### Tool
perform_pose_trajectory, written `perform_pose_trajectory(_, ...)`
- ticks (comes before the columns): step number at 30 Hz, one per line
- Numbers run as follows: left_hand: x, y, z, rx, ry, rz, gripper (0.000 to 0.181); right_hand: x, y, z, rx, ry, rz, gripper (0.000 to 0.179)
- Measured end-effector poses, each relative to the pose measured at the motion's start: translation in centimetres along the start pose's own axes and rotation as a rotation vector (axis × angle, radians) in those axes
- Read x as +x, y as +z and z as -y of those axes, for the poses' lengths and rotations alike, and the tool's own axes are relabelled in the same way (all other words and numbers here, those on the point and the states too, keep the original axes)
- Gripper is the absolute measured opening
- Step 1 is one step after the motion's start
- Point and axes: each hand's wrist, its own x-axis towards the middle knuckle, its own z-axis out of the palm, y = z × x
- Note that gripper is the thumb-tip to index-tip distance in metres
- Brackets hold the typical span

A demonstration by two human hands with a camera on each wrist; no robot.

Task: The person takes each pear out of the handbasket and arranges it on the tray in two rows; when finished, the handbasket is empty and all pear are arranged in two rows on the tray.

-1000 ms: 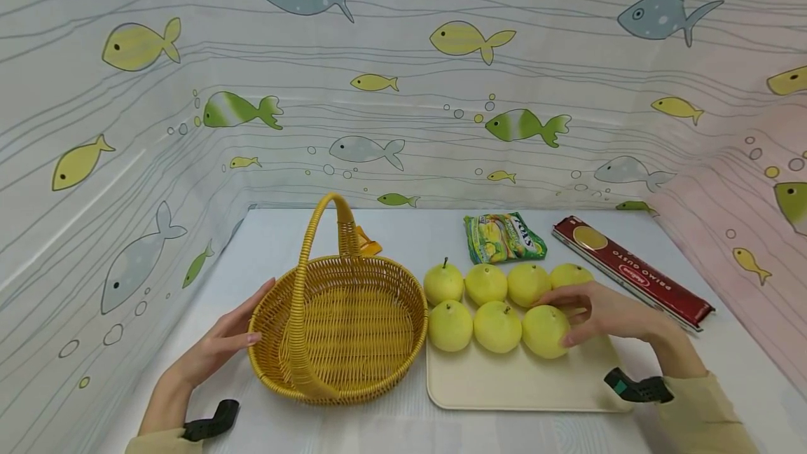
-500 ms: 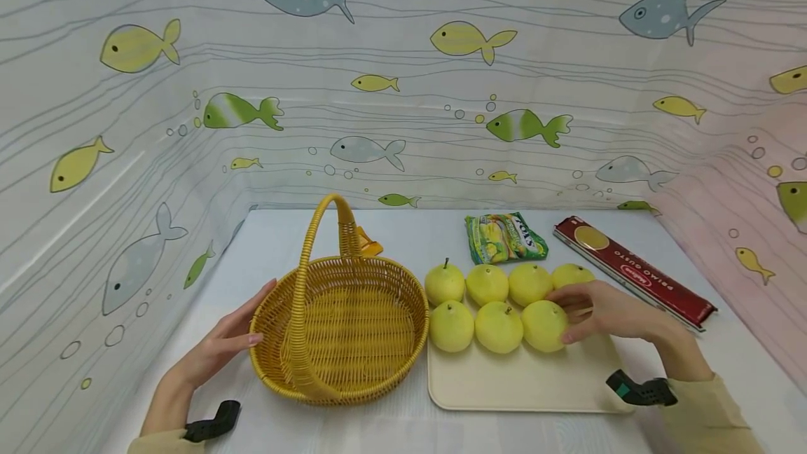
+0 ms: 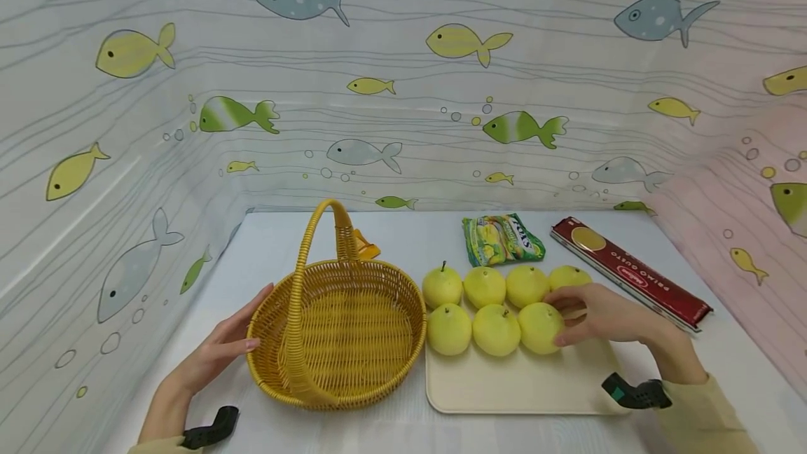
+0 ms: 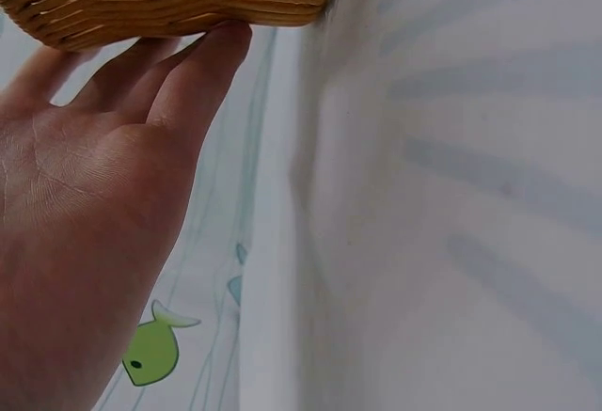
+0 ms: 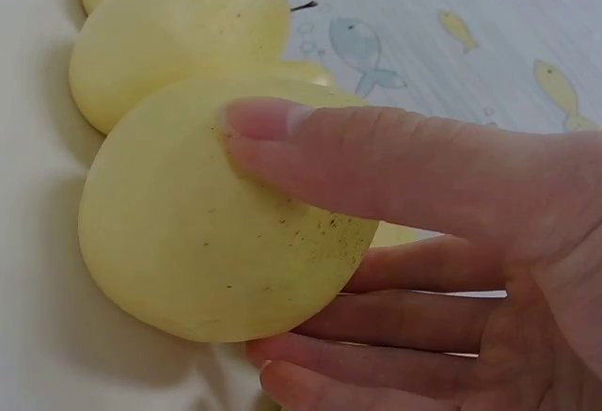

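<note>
My right hand (image 3: 595, 310) holds a round yellow pear (image 3: 541, 328) at the right end of the front row on a cream tray (image 3: 523, 391). Its thumb presses the pear's near side and its other fingers lie around the far side, as the right wrist view shows. Several more pears (image 3: 497, 330) stand in two rows, touching or nearly touching. A yellow wicker basket (image 3: 353, 398) with an arched handle is left of the tray, with nothing in it. My left hand (image 3: 221, 345) rests against the basket's left outer side, fingers extended; the left wrist view shows fingertips touching the weave.
Behind the pears lies a green candy bag (image 3: 503, 239). A long red pasta packet (image 3: 630, 272) lies slanted at the back right. Something orange (image 3: 366, 247) shows partly behind the basket handle. Fish-patterned cloth walls (image 3: 403, 111) enclose the table's back and sides.
The held pear has shifted slightly back, in line with the front row, my right hand staying on it. My left hand and the basket keep their places; the head view has shifted slightly.
</note>
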Motion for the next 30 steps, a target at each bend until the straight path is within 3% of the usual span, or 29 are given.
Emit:
perform_pose_trajectory(7,0.0,-0.1,0.2,-0.017,0.020,0.016,0.077,-0.3,-0.4,0.0,-0.031,-0.022,-0.004,0.065)
perform_pose_trajectory(13,0.4,-0.1,0.4,-0.022,0.000,0.020,0.076,-1.9,-1.4,0.2,-0.050,0.003,-0.049,0.057)
perform_pose_trajectory(20,1.0,-0.1,-0.1,-0.032,-0.025,0.026,0.075,-5.0,-4.0,0.4,-0.177,0.067,-0.306,0.038)
perform_pose_trajectory(25,0.4,-0.2,-0.3,0.068,-0.102,-0.044,0.077,-5.9,-5.0,-0.2,-0.228,0.196,-0.438,0.050)
perform_pose_trajectory(30,-0.3,-0.1,-0.2,0.130,-0.047,-0.094,0.074,-5.3,-4.4,-0.7,-0.228,0.206,-0.596,0.059)
